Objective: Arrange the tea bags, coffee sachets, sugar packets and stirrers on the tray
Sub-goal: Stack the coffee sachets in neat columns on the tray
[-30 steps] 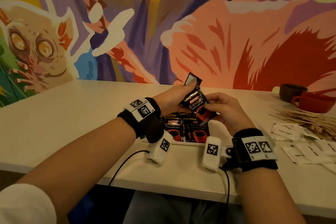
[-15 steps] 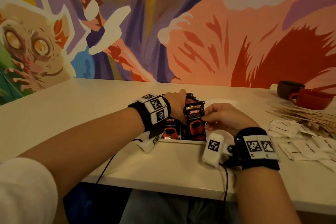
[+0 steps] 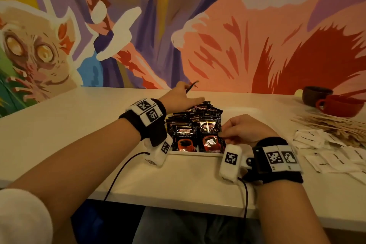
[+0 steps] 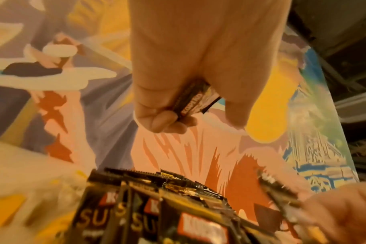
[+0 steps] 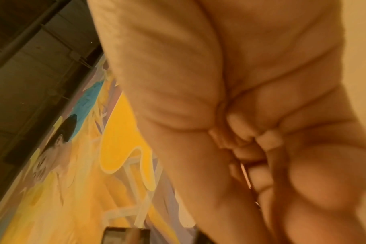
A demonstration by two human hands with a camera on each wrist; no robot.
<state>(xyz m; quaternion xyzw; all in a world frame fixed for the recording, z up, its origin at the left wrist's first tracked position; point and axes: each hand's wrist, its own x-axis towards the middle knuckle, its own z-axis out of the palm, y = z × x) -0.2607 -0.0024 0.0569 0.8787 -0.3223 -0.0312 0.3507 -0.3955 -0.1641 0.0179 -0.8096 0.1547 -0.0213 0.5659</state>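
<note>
A white tray [image 3: 195, 153] holds rows of black coffee sachets [image 3: 196, 117] standing upright. My left hand [image 3: 187, 90] is raised over the back of the rows and grips one coffee sachet [image 3: 192, 86]; in the left wrist view that sachet [image 4: 195, 100] sits between curled fingers [image 4: 163, 122]. My right hand [image 3: 222, 136] pinches the right edge of the front right sachet [image 3: 210, 136] in the tray. The right wrist view shows only my palm and curled fingers [image 5: 251, 137]. White sugar packets [image 3: 316, 140] and wooden stirrers [image 3: 326, 123] lie on the table to the right.
A dark cup [image 3: 315, 95] and a red cup [image 3: 340, 106] stand at the far right by the painted wall. Cables run from my wrists over the table's near edge [image 3: 178, 202]. The table left of the tray is bare.
The sachet that both hands held above the tray now stands in the front row. My left hand has moved back over the rows, gripping a sachet. My right hand has dropped to the front sachet.
</note>
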